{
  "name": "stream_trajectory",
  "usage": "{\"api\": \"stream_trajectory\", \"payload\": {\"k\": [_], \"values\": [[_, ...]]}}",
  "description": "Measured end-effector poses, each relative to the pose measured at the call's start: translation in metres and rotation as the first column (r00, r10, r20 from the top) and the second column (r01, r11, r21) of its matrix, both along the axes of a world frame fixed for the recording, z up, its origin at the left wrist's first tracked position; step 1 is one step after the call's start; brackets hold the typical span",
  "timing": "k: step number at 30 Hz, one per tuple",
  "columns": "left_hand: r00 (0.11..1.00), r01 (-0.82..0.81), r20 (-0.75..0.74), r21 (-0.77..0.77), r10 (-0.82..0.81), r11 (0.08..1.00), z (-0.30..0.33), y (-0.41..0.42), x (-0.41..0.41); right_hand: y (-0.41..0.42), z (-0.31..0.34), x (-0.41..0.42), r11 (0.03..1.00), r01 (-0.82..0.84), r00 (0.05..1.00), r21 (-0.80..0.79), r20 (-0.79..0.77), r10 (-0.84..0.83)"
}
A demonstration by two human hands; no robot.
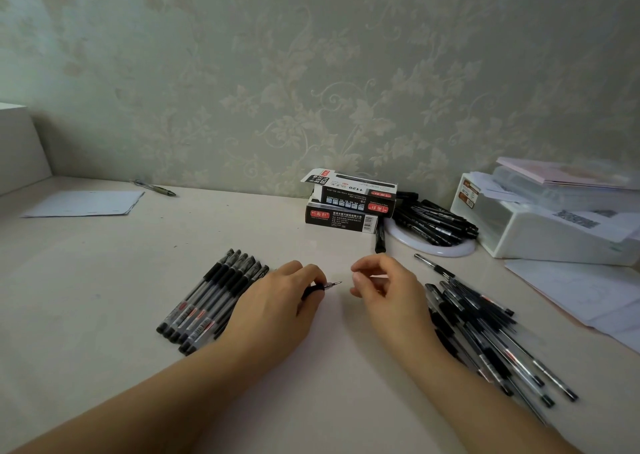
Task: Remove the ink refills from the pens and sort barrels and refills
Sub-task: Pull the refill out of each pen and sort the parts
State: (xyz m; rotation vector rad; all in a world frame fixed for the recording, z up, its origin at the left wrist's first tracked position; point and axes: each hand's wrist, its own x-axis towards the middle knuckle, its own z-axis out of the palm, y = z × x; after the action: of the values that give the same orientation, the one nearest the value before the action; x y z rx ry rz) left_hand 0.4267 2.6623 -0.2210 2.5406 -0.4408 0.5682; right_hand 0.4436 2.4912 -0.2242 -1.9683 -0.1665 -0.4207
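Observation:
My left hand [282,299] grips a pen [323,286] with a black grip, its metal tip pointing right and most of its barrel hidden under my palm. My right hand [382,285] hovers just right of the tip, fingers loosely curled, holding nothing I can see. A neat row of several black-gripped clear pens [213,297] lies left of my left hand. A loose heap of several pens [485,335] spreads out to the right of my right wrist.
Two stacked pen boxes [349,205] stand at the back centre, with a white round dish [431,244] heaped with black pens beside them. A white plastic organiser [540,221] and papers [581,292] fill the right. A sheet [85,204] and a pen [156,187] lie far left.

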Motion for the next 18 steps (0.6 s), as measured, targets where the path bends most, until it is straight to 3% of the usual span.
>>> {"api": "stream_trajectory", "payload": {"k": [3,5,11,18], "values": [[1.0,0.0,0.004,0.001,0.0,1.0,-0.0006,0.0006,0.0005,-0.0025,-0.0018,0.0017,0.957,-0.052,0.993,0.285,-0.088,0.08],[1.0,0.002,0.007,0.0,-0.002,1.0,-0.0009,0.0005,0.0009,-0.0047,-0.0007,0.003,0.917,-0.065,0.988,0.393,-0.102,0.114],[0.999,0.049,0.024,-0.007,-0.049,0.999,-0.0009,0.0009,0.0005,-0.003,-0.0003,0.0026,0.936,-0.187,0.967,0.298,-0.109,0.228],[0.991,0.122,0.055,-0.036,-0.12,0.992,-0.0006,-0.0002,0.0012,-0.0038,0.0052,0.0004,0.908,-0.228,0.941,0.352,-0.16,0.298]]}}
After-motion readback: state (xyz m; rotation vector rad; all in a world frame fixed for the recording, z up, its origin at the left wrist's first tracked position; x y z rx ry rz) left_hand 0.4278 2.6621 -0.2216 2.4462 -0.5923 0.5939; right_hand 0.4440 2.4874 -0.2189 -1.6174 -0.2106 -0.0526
